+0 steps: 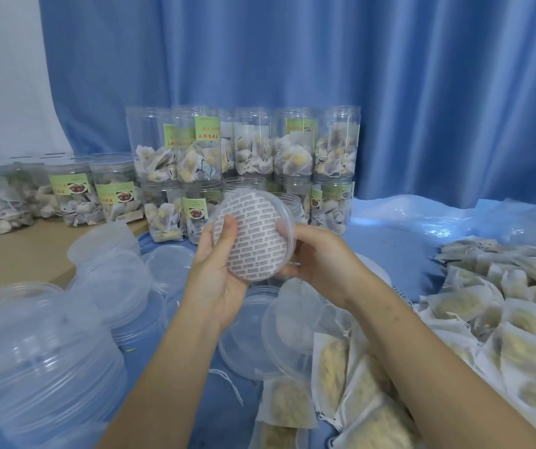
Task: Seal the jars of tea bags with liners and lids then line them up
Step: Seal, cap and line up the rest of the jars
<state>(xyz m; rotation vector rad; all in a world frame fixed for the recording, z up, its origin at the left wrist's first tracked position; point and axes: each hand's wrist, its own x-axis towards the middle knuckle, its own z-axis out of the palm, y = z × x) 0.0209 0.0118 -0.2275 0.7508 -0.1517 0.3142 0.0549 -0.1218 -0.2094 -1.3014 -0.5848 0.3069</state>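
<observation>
Plenty done — jars [244,157] stacked at back. Left hand [219,270] & right hand [318,257] both grip lid [287,218], pressing liner [250,238] in; loose lids [111,280] remain.

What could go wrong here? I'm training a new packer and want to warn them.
The left hand thumb presses the printed liner into the clear lid that the right hand holds; pressed off-centre, it may seat crooked and seal poorly. Loose lids crowd the surface under the forearms, so a careless reach could knock them. The stacked jars behind could topple if bumped.
</observation>
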